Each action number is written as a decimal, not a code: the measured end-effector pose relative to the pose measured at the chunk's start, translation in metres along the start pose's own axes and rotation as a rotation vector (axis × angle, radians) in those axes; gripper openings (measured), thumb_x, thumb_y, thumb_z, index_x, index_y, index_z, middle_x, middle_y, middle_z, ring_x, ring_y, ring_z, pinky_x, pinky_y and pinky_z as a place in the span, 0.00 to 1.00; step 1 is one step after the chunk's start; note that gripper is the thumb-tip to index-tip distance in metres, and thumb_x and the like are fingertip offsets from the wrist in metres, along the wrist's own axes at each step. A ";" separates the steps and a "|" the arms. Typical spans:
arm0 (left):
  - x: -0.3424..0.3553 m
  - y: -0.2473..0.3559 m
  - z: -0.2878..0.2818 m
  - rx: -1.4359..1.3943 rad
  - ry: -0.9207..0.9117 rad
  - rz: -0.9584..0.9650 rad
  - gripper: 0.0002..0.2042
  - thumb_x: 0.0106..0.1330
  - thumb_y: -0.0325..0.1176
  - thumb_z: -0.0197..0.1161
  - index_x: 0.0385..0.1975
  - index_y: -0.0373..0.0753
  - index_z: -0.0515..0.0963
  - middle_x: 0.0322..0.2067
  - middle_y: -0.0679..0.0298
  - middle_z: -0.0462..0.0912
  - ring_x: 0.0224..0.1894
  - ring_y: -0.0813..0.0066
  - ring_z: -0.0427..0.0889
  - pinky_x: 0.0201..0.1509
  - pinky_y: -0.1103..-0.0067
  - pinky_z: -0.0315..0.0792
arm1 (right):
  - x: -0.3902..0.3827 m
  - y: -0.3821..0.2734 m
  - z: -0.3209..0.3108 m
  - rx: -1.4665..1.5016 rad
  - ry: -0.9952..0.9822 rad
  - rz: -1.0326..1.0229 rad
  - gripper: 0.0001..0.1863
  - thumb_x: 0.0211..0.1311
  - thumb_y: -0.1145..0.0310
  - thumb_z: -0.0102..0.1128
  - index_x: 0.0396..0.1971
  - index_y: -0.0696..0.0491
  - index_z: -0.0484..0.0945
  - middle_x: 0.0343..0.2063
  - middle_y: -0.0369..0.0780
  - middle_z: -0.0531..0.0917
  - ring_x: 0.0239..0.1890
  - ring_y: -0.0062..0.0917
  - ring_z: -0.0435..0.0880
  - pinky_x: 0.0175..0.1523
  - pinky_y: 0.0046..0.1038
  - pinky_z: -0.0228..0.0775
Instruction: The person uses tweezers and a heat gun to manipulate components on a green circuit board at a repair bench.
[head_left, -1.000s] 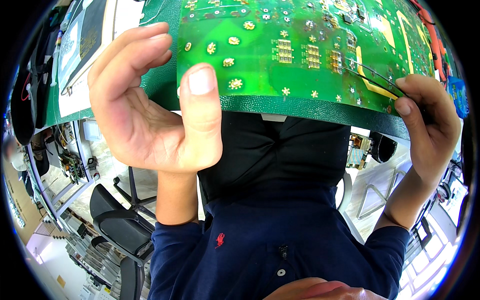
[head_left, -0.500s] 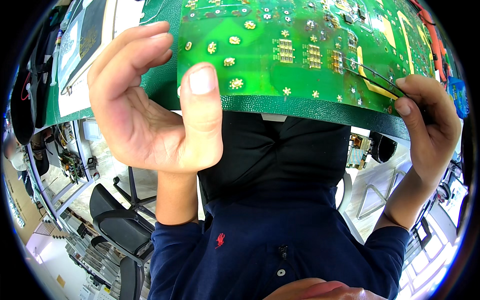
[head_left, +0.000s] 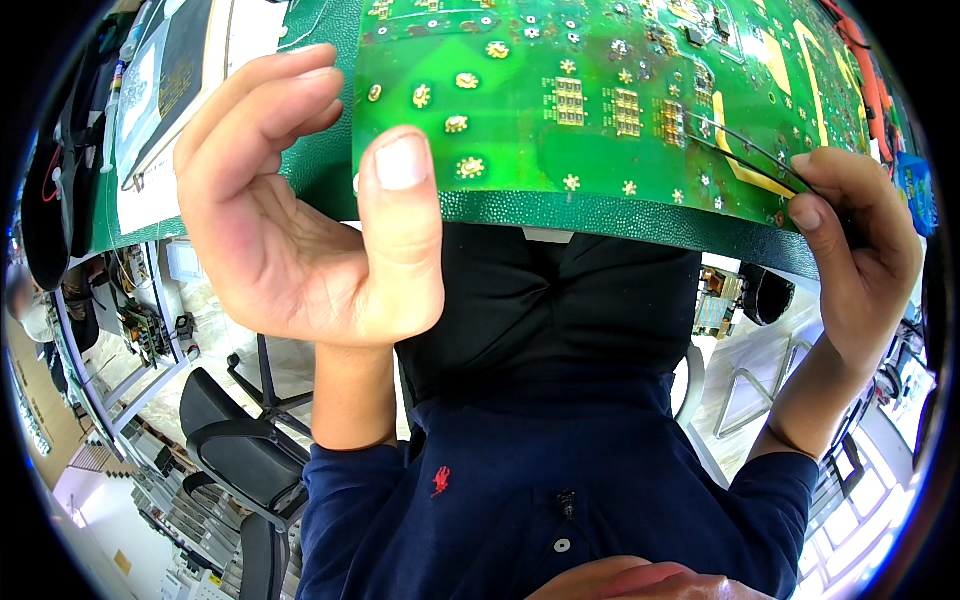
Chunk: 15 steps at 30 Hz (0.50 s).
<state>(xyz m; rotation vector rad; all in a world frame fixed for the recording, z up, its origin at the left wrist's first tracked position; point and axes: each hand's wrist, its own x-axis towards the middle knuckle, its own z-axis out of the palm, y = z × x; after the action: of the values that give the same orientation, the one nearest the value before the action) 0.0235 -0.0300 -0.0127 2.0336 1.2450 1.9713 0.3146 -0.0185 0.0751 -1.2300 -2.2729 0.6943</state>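
Observation:
A large green circuit board (head_left: 520, 155) lies on the dark green textured mat (head_left: 600, 212) and reaches over most of the work surface. Between the thumb and fingers of my right hand (head_left: 860, 215) is a pair of dark, thin tweezers (head_left: 755, 160). Their tips meet the board at a small component (head_left: 672, 122), the rightmost of a row of gold-padded spots. Whether the tips grip anything is too small to tell. My left hand (head_left: 310, 215) is raised at the board's left edge, palm showing, fingers curved and thumb apart, with nothing in it.
Papers and a dark sheet (head_left: 165, 90) lie at the far left of the mat. Red-orange tool handles (head_left: 865, 70) and a blue packet (head_left: 915, 195) are beyond the board's right side. A black office chair (head_left: 240, 440) stands on the floor to my left.
The board and my left hand have shifted very slightly to the left. The tweezers stay at the same component.

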 end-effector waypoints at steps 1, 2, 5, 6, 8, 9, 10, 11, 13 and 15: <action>0.000 0.000 0.001 -0.003 0.000 -0.001 0.13 0.58 0.25 0.58 0.42 0.26 0.69 0.43 0.45 0.74 0.42 0.69 0.77 0.47 0.81 0.72 | 0.000 0.000 0.000 0.006 0.007 0.006 0.11 0.56 0.79 0.61 0.39 0.63 0.75 0.37 0.40 0.80 0.37 0.18 0.77 0.44 0.17 0.68; 0.000 -0.001 0.001 -0.007 0.000 -0.003 0.13 0.58 0.25 0.58 0.42 0.26 0.69 0.43 0.45 0.74 0.42 0.69 0.77 0.47 0.81 0.72 | -0.001 0.001 0.000 0.012 0.013 0.012 0.11 0.56 0.79 0.61 0.39 0.63 0.75 0.37 0.40 0.80 0.37 0.18 0.77 0.44 0.17 0.68; 0.000 0.000 0.001 0.004 0.000 -0.003 0.14 0.58 0.25 0.58 0.42 0.26 0.69 0.43 0.45 0.74 0.42 0.70 0.77 0.47 0.81 0.72 | -0.001 0.001 0.001 0.045 0.036 0.022 0.11 0.56 0.79 0.61 0.39 0.63 0.75 0.37 0.40 0.80 0.37 0.18 0.77 0.44 0.17 0.68; 0.001 0.000 0.000 0.009 -0.001 -0.002 0.14 0.58 0.25 0.58 0.42 0.26 0.69 0.43 0.45 0.74 0.42 0.70 0.77 0.47 0.81 0.72 | -0.001 0.001 0.001 0.040 0.042 0.020 0.11 0.56 0.79 0.61 0.39 0.63 0.75 0.37 0.40 0.80 0.37 0.18 0.77 0.44 0.17 0.68; 0.001 0.000 0.000 0.009 -0.001 0.001 0.14 0.58 0.26 0.58 0.42 0.26 0.69 0.43 0.45 0.74 0.42 0.70 0.77 0.47 0.81 0.72 | -0.001 0.001 0.001 0.037 0.042 0.019 0.11 0.56 0.79 0.61 0.39 0.63 0.75 0.37 0.40 0.79 0.37 0.18 0.77 0.44 0.17 0.68; 0.001 0.000 0.000 0.009 -0.001 0.002 0.14 0.58 0.26 0.58 0.42 0.26 0.69 0.43 0.45 0.74 0.42 0.70 0.77 0.47 0.81 0.72 | -0.002 0.001 0.001 0.039 0.035 0.016 0.11 0.56 0.79 0.61 0.39 0.63 0.75 0.37 0.40 0.79 0.37 0.18 0.77 0.44 0.17 0.68; 0.001 0.000 0.000 0.010 0.000 0.002 0.14 0.58 0.26 0.58 0.42 0.26 0.69 0.43 0.45 0.74 0.42 0.70 0.77 0.47 0.81 0.72 | -0.001 0.000 0.000 0.040 0.029 0.015 0.11 0.56 0.79 0.61 0.39 0.63 0.75 0.37 0.40 0.79 0.37 0.18 0.77 0.44 0.17 0.68; 0.001 0.000 0.000 0.012 0.001 0.001 0.14 0.58 0.26 0.58 0.42 0.26 0.69 0.43 0.45 0.74 0.42 0.70 0.77 0.47 0.81 0.72 | -0.001 0.000 0.000 0.040 0.023 0.013 0.11 0.56 0.79 0.61 0.39 0.63 0.75 0.37 0.40 0.79 0.37 0.18 0.77 0.44 0.17 0.68; 0.000 0.001 0.000 0.014 0.004 -0.001 0.14 0.58 0.26 0.58 0.41 0.26 0.69 0.43 0.45 0.74 0.42 0.69 0.77 0.47 0.81 0.72 | -0.001 -0.001 0.000 0.032 0.014 0.015 0.11 0.56 0.79 0.61 0.39 0.63 0.75 0.37 0.40 0.79 0.37 0.18 0.77 0.44 0.17 0.68; 0.000 0.000 0.001 0.013 0.004 -0.001 0.14 0.58 0.26 0.58 0.41 0.26 0.69 0.43 0.45 0.74 0.42 0.69 0.77 0.47 0.81 0.72 | -0.001 -0.001 0.000 0.018 0.007 0.018 0.11 0.55 0.80 0.61 0.39 0.63 0.76 0.37 0.40 0.79 0.37 0.18 0.77 0.44 0.17 0.68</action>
<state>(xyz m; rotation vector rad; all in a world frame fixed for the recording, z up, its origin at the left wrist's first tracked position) 0.0249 -0.0295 -0.0126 2.0356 1.2623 1.9729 0.3148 -0.0196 0.0758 -1.2439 -2.2476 0.7149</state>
